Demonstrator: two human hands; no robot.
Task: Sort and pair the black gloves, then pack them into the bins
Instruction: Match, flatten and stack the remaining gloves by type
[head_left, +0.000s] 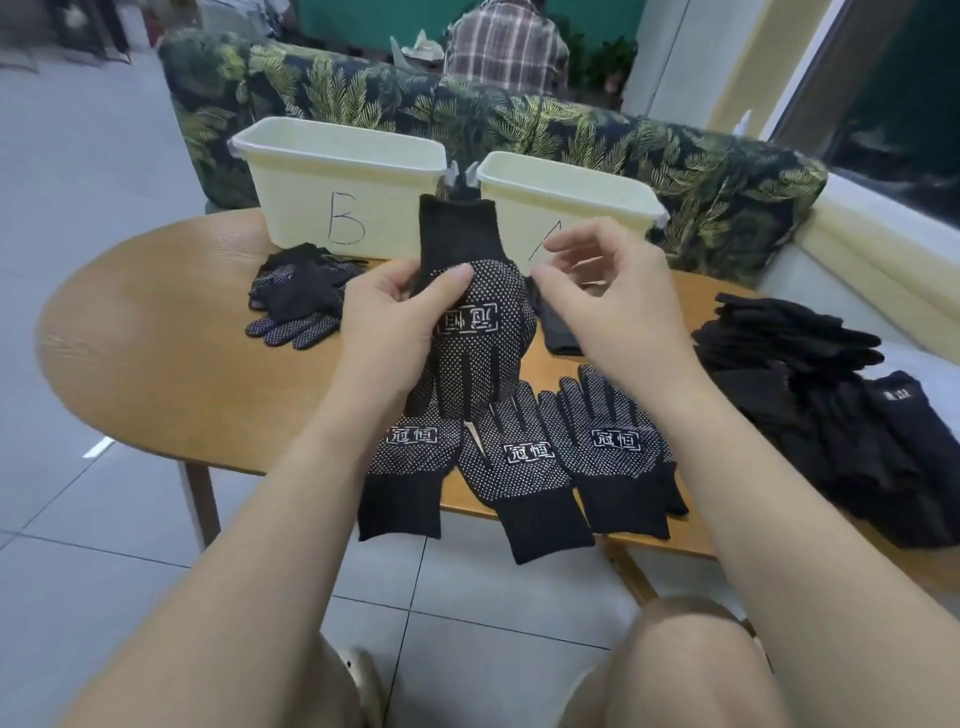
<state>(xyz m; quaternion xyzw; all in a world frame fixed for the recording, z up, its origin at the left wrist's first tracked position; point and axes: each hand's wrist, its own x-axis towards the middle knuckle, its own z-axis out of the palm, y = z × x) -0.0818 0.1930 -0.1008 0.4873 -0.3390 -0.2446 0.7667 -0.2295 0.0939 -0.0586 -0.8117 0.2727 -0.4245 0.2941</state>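
Left hand (395, 317): clamped on a dotted black glove (475, 322), thumb pressed across its palm just above the printed white logo, fingers behind. The glove is held upright above the surface (135, 358), cuff uppermost, fingers hanging down; logo reads inverted.

Right hand (608, 296): just beside the held glove's right edge, fingers loosely curled. Whether the fingertips touch the glove cannot be told. Nothing is seen gripped in it.

Directly below the held glove: three dotted gloves (524, 457) lie side by side at the near edge of the surface, dotted faces up, fingers pointing away, cuffs overhanging the edge. The held glove's fingertips overlap the leftmost one in view.

Left of the hands: a small heap of dotted gloves (296, 301) on the surface, in front of bin B.

Right: a large stack of plain-side-up black gloves (810, 395), well apart from the hands. A further dark glove (558, 332) lies partly hidden behind the right wrist.

Far edge: two cream bins side by side, bin B (343, 192) at left and bin A (571, 208) at right. The held glove's cuff and the right hand partly obstruct bin A's letter. Bin interiors are not visible.

Beyond: a leaf-patterned sofa (675, 150); a person in a plaid shirt (506, 47) seated behind it.
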